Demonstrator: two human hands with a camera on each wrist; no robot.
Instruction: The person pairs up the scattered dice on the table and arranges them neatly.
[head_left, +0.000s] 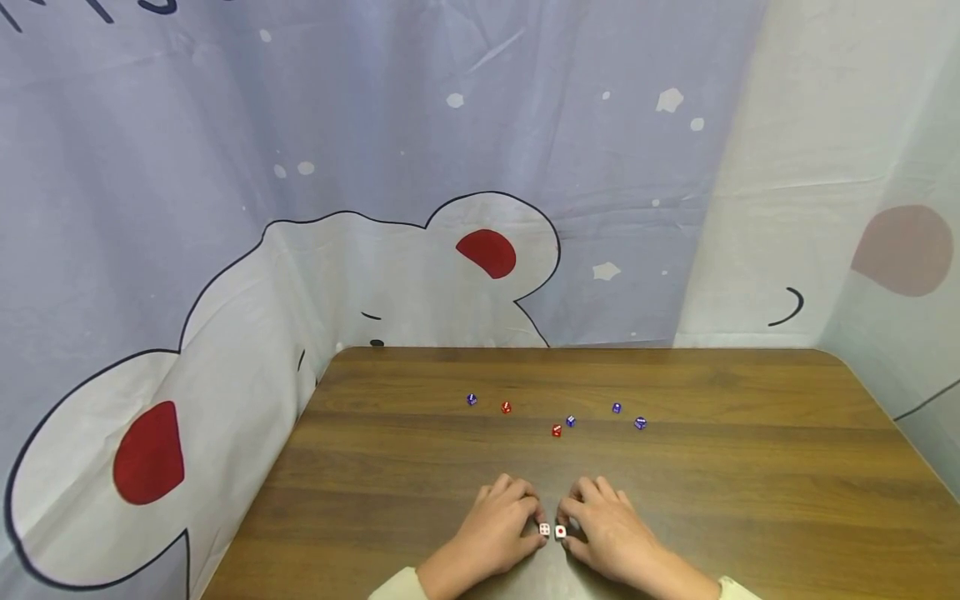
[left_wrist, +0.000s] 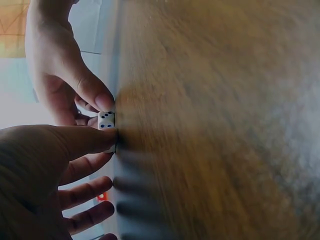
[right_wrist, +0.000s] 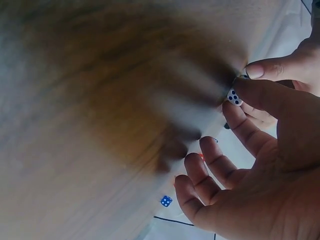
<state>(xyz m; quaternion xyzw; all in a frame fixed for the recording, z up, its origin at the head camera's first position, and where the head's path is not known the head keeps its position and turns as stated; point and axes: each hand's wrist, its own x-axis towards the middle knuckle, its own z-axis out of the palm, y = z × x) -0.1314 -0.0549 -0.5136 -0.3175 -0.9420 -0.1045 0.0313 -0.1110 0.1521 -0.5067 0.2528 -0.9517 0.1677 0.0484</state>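
Near the front of the wooden table, two white dice stand side by side with a narrow gap between them. My left hand [head_left: 495, 523] pinches the left die [head_left: 544, 529], its top showing red pips, between thumb and forefinger. On the other side, my right hand [head_left: 611, 529] pinches the right die [head_left: 560, 532], which has one large red pip on top. Dark pips mark the side of the right hand's die [right_wrist: 233, 98] in the right wrist view. The other fingers of both hands are spread and hold nothing.
Farther back on the wooden table [head_left: 750, 467] lie two red dice, one to the left [head_left: 506, 407] and another nearer [head_left: 557, 431]. Several blue dice are scattered there too, including a far-left blue die [head_left: 472, 399] and a far-right blue die [head_left: 641, 423]. A printed curtain [head_left: 600, 183] hangs behind.
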